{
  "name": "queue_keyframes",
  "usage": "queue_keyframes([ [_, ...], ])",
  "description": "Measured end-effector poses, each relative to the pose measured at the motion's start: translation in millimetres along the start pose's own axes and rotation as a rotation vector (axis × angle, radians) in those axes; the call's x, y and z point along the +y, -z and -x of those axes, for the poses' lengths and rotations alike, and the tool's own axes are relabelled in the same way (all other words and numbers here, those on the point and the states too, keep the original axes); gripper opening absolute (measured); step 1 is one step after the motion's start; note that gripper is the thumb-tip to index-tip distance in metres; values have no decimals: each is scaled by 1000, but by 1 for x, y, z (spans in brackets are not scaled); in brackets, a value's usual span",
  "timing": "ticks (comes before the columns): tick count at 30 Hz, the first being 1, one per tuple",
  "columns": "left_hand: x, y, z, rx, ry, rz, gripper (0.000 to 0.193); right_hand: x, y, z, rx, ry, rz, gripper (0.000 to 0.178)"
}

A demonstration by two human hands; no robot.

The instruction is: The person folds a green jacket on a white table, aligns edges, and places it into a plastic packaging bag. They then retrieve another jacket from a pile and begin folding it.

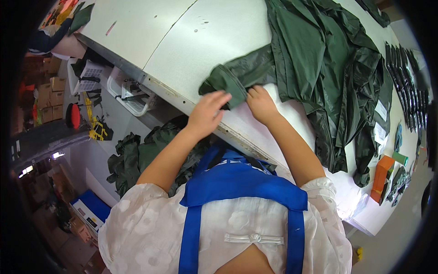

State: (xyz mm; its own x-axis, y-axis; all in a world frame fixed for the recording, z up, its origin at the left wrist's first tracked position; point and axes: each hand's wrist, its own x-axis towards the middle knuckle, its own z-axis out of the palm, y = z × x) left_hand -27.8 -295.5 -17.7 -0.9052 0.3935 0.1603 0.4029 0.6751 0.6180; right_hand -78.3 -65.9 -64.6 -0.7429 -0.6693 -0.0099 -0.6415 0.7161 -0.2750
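A dark green raincoat-like garment [301, 59] lies heaped on the white table, its shiny inside showing in places. One narrow part of it, perhaps a sleeve end [223, 82], stretches left toward the table's near edge and is partly folded over. My left hand [206, 114] rests at this folded end with its fingers stretched out and apart, touching the cloth. Close by on the right, my right hand [261, 105] is closed, pinching the lower edge of the same part. What lies under its curled fingers is hidden.
More dark green cloth [153, 150] is piled below the table edge [171, 97] at my left. White baskets [132, 93] stand under the table. Flat black packages [404, 86], an orange box [382, 176] and a green roll [400, 158] are at the right. Another person's arm [57, 39] shows far left.
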Motion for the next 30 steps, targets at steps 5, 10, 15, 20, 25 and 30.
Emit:
queue_keyframes([
  [5, -1, 2, 16, -162, -170, 133, 56, -9, 31, 75, -28, -150, -246, 15],
  [10, 4, -16, 25, -111, -408, -36, 47, -23, 71, 88, 43, -519, -513, 23],
  [15, 17, -18, 20, -125, -473, 223, 44, -56, 56, 45, 19, -728, -782, 29],
  [20, 29, 18, -26, 89, -123, 611, 54, -65, 94, 58, 133, -601, -1377, 16],
  [25, 42, 36, -49, -441, 106, 1099, 31, -66, 133, 68, 102, -582, -1411, 13],
  [30, 54, 37, -58, -526, 82, 1043, 15, -63, 139, 81, 150, -592, -1388, 23],
])
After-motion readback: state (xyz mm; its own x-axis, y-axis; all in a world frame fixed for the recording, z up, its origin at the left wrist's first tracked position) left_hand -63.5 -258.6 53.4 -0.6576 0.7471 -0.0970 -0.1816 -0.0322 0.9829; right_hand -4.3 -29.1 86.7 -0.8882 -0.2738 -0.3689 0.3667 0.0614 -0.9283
